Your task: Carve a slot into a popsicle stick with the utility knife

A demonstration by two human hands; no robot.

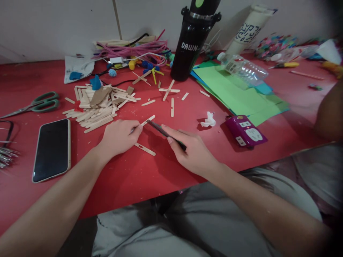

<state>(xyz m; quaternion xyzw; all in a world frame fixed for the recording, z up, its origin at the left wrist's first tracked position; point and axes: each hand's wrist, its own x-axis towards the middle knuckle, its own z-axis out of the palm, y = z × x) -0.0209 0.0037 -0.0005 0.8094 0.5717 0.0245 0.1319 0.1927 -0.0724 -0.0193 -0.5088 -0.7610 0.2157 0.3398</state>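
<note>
My left hand (119,137) rests on the red table (150,171), fingers pinched on a wooden craft stick (148,119) that lies flat. My right hand (189,151) is closed round a dark knife-like tool (160,130), whose tip meets that stick. Another wooden stick (145,149) lies on the table just below my left fingers.
A pile of craft sticks (98,107) lies behind my left hand, with loose sticks and a crossed pair (168,90) further right. A phone (52,149), scissors (40,103), black bottle (192,41), green paper (235,94), purple power adapter (245,131), plastic bottle (242,68), and crumpled tissue (208,120) surround them.
</note>
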